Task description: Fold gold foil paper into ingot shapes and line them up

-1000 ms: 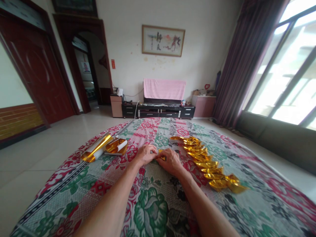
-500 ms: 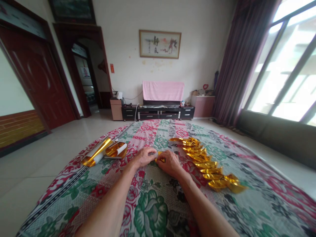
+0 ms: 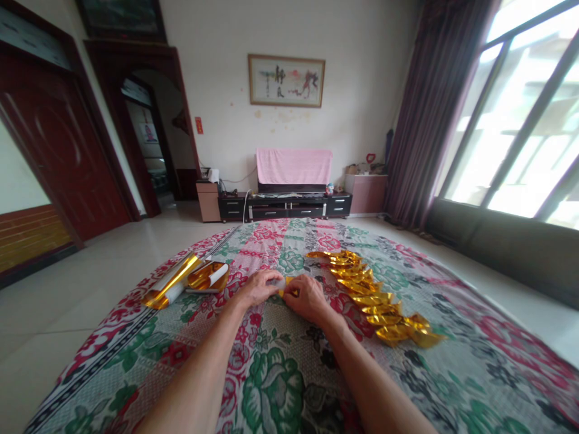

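Note:
Between my two hands, over the middle of the flowered tablecloth (image 3: 275,386), is a small piece of gold foil paper (image 3: 287,282). My left hand (image 3: 259,288) pinches its left end, where a pale side shows. Curled fingers of my right hand (image 3: 307,296) press on its right end and hide much of it. To the right runs a slanting row of folded gold paper ingots (image 3: 362,283). Left of my hands lie a loose roll of gold foil paper (image 3: 174,280) and a stack of curling gold sheets (image 3: 210,277) with white backs.
Beyond the round table stands a low black TV cabinet (image 3: 284,208), with a pink cloth (image 3: 294,166) over the television. A purple curtain (image 3: 414,114) and a window are at the right, and a dark red door (image 3: 67,144) is at the left.
The whole view has shifted slightly, so things appear a little farther left. Both hands keep their hold on the small foil piece, with hardly any finger movement.

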Motion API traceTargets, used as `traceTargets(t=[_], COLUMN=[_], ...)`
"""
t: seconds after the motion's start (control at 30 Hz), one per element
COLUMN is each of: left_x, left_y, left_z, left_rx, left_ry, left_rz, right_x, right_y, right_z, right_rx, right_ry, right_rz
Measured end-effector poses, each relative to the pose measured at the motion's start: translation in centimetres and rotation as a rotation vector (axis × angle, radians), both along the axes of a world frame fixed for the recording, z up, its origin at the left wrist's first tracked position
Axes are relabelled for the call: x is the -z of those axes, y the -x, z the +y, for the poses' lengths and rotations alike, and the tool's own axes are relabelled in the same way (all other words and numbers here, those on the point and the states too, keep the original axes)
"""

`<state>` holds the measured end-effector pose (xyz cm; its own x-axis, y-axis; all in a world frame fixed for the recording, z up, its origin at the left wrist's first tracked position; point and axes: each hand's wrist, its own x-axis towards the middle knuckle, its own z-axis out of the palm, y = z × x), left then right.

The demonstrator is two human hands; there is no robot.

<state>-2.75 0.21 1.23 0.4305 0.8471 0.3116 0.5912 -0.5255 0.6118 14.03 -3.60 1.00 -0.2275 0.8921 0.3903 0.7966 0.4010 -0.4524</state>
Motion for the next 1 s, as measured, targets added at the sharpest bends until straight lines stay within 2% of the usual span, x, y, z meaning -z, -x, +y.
traceTargets(t=[0.23, 0.33, 0.43, 0.6, 0.83, 1.0], left_x=[1.0, 1.5, 1.8, 1.6, 1.2, 1.2], left_y=[0.1, 0.0, -0.3, -0.8, -1.1, -1.2], left_z=[0.6, 1.0, 1.4, 1.3, 0.6, 0.6], left_rx=[-0.071, -0.118, -0.121, -0.122, -0.323, -0.348], left_ry=[-0.039, -0.126, -0.197, -0.228, -0.29, -0.286], left_rz=[-0.017, -0.013, 0.074, 0.185, 0.286, 0.298], right_x=[0.0, 0.1, 0.0, -0.3, -0.5, 0.1], right_y=[0.0, 0.0, 0.1, 0.0, 0.1, 0.2], right_z=[0.1, 0.1, -0.1, -0.4, -0.3, -0.1], right_rx=[0.006, 0.005, 0.005, -0.006, 0.027, 0.054], right_ry=[-0.001, -0.01, -0.02, -0.019, -0.02, -0.025], right_rz=[-0.019, -0.019, -0.025, -0.044, -0.069, -0.055])
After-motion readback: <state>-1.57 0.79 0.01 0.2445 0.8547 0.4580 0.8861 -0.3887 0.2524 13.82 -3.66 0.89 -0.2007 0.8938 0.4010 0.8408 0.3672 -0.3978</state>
